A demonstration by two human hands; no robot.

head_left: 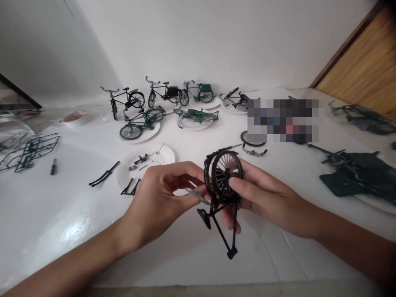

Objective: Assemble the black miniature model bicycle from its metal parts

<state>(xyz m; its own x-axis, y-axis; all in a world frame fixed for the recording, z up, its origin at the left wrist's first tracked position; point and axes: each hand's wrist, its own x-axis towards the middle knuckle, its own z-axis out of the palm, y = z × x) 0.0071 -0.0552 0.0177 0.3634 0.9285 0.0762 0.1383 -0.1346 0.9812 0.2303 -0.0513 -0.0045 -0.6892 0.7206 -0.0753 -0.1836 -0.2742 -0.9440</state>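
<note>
Black plastic partial model bicycle (219, 203), spoked wheel on, sits just right of frame centre, in both your hands. Your right hand (266, 198) has its grip closed on it, thumb over the wheel hub. Your left hand's (157, 189) grip pinches the flat grey plastic piece (198, 195) on the wheel's left. White ridged paper plate (167, 153) with small parts: left of centre. Black-handled screwdriver (53, 168): far left on the white tabletop (77, 194). Black upright model bicycle (125, 99): upper left of centre.
</note>
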